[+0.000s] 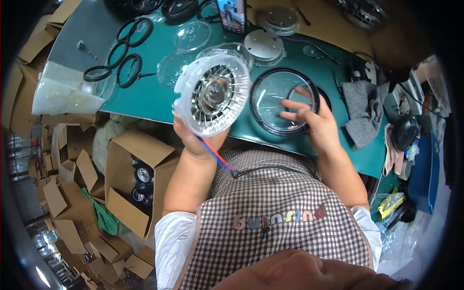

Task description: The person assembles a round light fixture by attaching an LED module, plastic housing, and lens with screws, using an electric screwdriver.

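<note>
My left hand is closed around the underside of a round lamp with a clear ribbed rim and a shiny silver reflector. Red and blue wires run down from it in front of my apron. To its right, my right hand grips the edge of a clear round lens cover with a black rim. Some of the fingers show through the clear part. Lamp and cover are both raised above the table's near edge, with their faces tilted toward me.
On the green table lie black rings, clear lens discs and a silver disc with wires. A phone stands at the back. Grey cloth lies at right. Cardboard boxes stand at lower left.
</note>
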The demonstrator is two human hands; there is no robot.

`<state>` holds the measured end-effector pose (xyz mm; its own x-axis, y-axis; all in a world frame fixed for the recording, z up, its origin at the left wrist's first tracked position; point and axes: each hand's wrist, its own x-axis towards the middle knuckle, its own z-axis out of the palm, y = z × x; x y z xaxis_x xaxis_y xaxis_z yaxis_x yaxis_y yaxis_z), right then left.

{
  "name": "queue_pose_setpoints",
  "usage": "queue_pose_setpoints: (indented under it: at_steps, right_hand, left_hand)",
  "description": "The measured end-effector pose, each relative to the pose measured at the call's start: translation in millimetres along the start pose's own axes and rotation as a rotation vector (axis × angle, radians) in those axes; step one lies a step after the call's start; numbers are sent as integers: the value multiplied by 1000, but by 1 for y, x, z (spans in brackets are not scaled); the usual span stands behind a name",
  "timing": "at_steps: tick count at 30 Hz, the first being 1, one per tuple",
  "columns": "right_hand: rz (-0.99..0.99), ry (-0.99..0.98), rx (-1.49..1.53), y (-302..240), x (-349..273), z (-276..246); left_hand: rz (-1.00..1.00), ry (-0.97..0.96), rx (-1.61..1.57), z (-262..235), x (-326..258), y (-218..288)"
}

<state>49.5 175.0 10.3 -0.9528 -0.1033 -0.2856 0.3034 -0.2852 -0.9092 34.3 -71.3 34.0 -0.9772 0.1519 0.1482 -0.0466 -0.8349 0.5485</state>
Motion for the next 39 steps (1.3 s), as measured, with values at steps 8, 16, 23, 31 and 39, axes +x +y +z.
queue_pose_setpoints:
  at_steps: [8,16,23,31,39]
  right_hand:
    - [-153,97,-45,-10,-2,-2]
    - [-35,-26,18,7,3,2]
    - [-193,-13,-27,30,7,-2]
    - [-163,-41,-74,28,7,2]
    - [-164,-27,-87,29,7,6]
  left_hand:
    - [-247,48,-474,-13,1,-6]
    - [230,-215,1148,-7,-7,-11]
    - [523,-303,1795,12,-5,-30]
    - [475,-275,1800,6,-5,-41]
    - [504,-258,1849,9,-6,-42]
